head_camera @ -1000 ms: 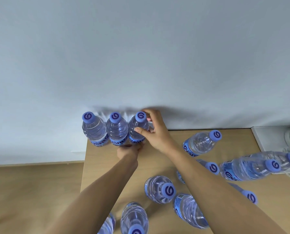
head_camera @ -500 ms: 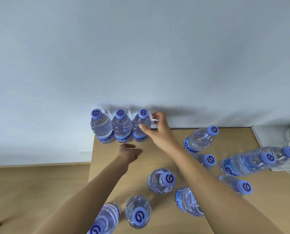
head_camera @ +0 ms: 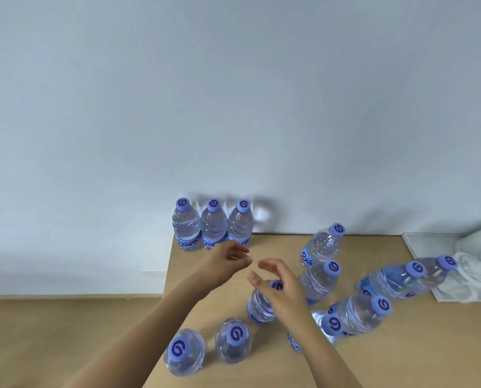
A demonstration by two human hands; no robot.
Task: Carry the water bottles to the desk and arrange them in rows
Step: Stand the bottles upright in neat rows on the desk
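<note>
I see three water bottles [head_camera: 213, 225] standing in a row at the desk [head_camera: 373, 359] edge, 12 o'clock of my hands. Left hand [head_camera: 228, 261]: fingers loosely curled, empty. Right hand [head_camera: 278, 292]: fingers relaxed above a loose bottle [head_camera: 260, 306], holding nothing.

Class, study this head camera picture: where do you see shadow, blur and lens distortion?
Head view: soft shadows fall on the wall behind the three lined-up bottles; the right hand is slightly motion-blurred; wide-angle distortion makes the upright outer bottles lean outward.
</note>
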